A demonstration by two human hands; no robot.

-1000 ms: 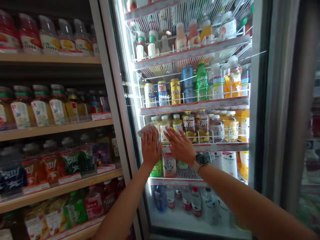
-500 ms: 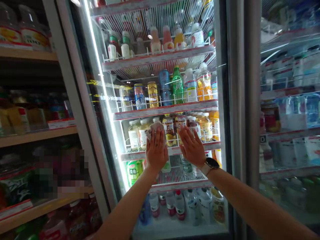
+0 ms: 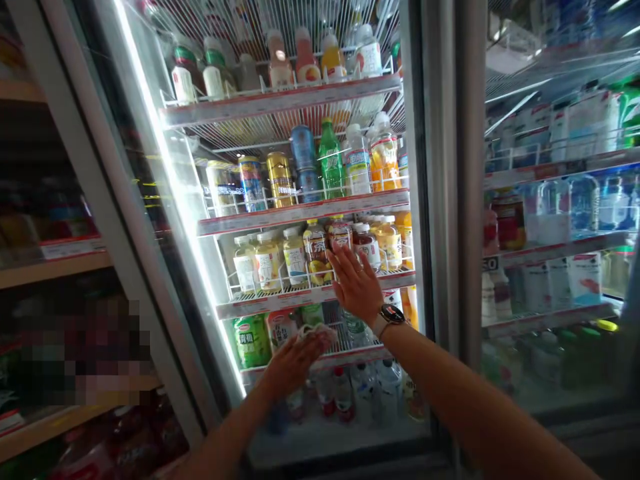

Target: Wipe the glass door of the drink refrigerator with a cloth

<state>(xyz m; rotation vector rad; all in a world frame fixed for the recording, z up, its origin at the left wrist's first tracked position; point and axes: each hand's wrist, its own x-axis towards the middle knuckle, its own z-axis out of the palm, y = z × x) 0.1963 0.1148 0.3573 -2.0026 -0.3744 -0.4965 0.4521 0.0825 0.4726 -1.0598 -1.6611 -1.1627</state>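
Observation:
A glass fridge door (image 3: 280,443) stands in front of me, with lit shelves of drinks behind it. My left hand (image 3: 296,357) is low on the glass, over a crumpled pale cloth (image 3: 320,333) that shows past its fingers. The cloth lies between the hand and the pane. Higher and to the right, my right hand (image 3: 356,283) rests flat against the glass, fingers stretched out and nothing in it. A watch (image 3: 393,315) is on that wrist. Behind the right hand are brown tea bottles (image 3: 317,250) on a shelf.
Vertical metal door frames (image 3: 443,220) run along the right, with a second drinks fridge (image 3: 560,313) beyond. To the left, wooden shelves (image 3: 55,270) with bottles appear past another frame. A bright light strip (image 3: 155,140) lines the fridge's left side.
My left hand has moved down the glass with the cloth and turned sideways. My right hand stays flat on the pane at nearly the same spot. The view has shifted right.

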